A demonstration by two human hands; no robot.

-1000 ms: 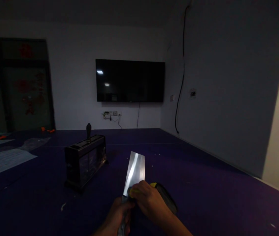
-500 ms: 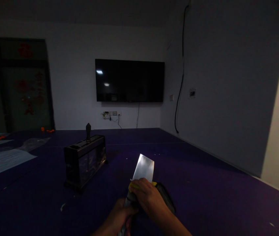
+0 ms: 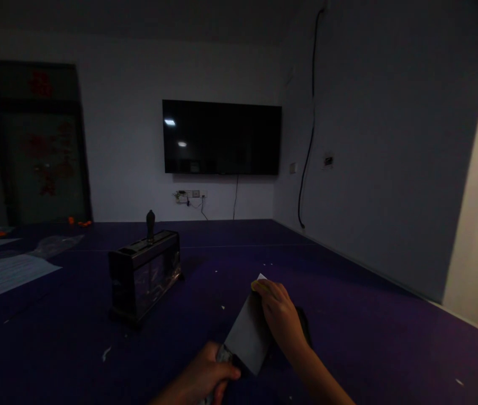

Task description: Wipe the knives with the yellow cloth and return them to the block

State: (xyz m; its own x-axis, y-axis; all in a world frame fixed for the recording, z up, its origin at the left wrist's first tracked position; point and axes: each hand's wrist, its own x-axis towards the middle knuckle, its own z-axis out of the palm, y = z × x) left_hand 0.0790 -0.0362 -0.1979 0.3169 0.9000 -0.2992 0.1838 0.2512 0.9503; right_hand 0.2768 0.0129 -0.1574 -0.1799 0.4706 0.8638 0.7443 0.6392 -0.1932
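Note:
My left hand (image 3: 205, 378) is closed round the handle of a broad steel cleaver (image 3: 247, 337), whose blade points away from me over the dark purple floor. My right hand (image 3: 282, 316) is closed on a small yellow piece (image 3: 258, 286) and presses it against the far end of the blade. A dark object lies under my right hand; I cannot make out what it is.
A dark knife block (image 3: 145, 273) with one black handle (image 3: 150, 223) sticking up stands to the left. White sheets (image 3: 7, 271) lie at far left. A black television (image 3: 222, 138) hangs on the back wall, a grey wall (image 3: 382, 169) runs along the right.
My right hand has slid with the yellow piece from the heel of the blade up to its far tip. The blade has tilted to the right and lost its bright glare.

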